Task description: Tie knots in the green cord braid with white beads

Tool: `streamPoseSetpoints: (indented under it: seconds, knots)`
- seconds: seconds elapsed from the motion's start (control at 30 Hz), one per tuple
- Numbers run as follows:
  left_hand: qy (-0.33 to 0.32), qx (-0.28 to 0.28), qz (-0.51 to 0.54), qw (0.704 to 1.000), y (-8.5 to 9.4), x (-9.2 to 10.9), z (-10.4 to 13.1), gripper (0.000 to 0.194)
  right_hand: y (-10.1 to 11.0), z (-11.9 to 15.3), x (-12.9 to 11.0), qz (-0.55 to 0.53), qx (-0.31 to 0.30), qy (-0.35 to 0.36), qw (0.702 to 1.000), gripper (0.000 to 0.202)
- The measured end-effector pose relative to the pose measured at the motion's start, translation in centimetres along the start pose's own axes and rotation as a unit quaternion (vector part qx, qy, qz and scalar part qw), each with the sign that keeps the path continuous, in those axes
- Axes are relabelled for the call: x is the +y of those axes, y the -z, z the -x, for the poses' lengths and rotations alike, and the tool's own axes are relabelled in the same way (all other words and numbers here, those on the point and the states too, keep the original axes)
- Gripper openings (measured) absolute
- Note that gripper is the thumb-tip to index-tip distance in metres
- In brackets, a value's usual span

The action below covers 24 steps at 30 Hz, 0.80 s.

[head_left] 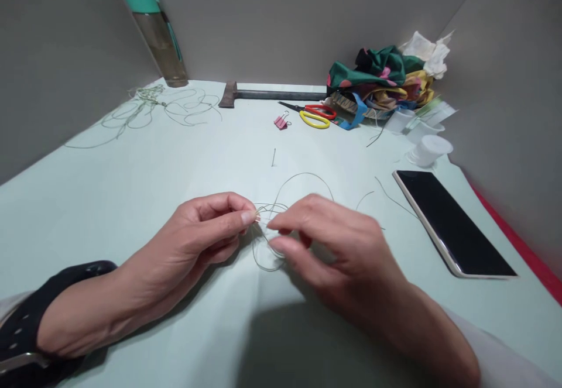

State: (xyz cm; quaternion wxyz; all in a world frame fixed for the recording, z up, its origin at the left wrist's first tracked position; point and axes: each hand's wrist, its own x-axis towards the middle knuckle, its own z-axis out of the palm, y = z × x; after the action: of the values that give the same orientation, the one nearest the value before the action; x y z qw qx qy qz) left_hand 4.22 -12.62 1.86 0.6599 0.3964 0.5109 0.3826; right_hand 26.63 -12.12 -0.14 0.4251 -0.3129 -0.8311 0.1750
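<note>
Thin greenish cord (306, 174) runs in loops around both hands over the pale tabletop. My left hand (206, 227), with a black watch (26, 323) at the wrist, pinches the cord between thumb and index finger; a small knot or bead at the fingertips is too tiny to make out. Just to its right is my right hand (338, 241), slightly blurred, its thumb and index finger apart. Strands pass close to those fingertips, and its other fingers are curled and partly hidden.
A tangle of cord (149, 98) and a bottle (160, 43) are at the back left. Behind the hands lie a hammer-like tool (281, 95), scissors (314, 116) and a pink binder clip (282, 121). Fabric (381, 78), a white spool (430, 150) and a phone (454, 224) line the right.
</note>
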Motion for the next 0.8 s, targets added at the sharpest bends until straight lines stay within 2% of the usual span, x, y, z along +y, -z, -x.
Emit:
streamPoseSetpoints:
  seconds: [0.1, 0.2, 0.37, 0.5, 0.6, 0.7, 0.8]
  knots:
    - [-0.008, -0.002, -0.007, 1.000, -0.1, 0.2, 0.1, 0.028, -1.1, 0.5, -0.1, 0.013, -0.057, -0.035, 0.998, 0.017]
    - [-0.018, 0.014, -0.020, 1.000, -0.1, 0.2, 0.1, 0.034, -1.1, 0.5, 0.2, 0.000, -0.077, -0.034, 0.996, 0.023]
    - [-0.030, 0.022, -0.034, 0.999, -0.2, 0.0, 0.2, 0.033, 0.1, -0.1, 0.1, -0.014, -0.018, -0.018, 1.000, 0.017]
    - [-0.048, 0.027, -0.056, 0.997, -0.2, 0.0, 0.3, 0.026, 0.5, -0.5, 0.3, -0.016, 0.014, -0.046, 0.999, 0.020]
    - [-0.060, 0.020, -0.073, 0.995, 0.0, -0.2, 0.3, 0.022, 0.5, -0.7, 0.6, -0.038, -0.008, -0.101, 0.994, 0.018]
    - [-0.069, 0.010, -0.081, 0.994, 0.1, -0.5, 0.2, 0.020, 0.4, -0.9, 0.8, -0.088, -0.055, -0.154, 0.983, 0.015]
    - [-0.071, 0.001, -0.075, 0.995, 0.1, -0.6, 0.0, 0.020, 0.3, -1.1, 0.8, -0.123, -0.075, -0.159, 0.977, 0.018]
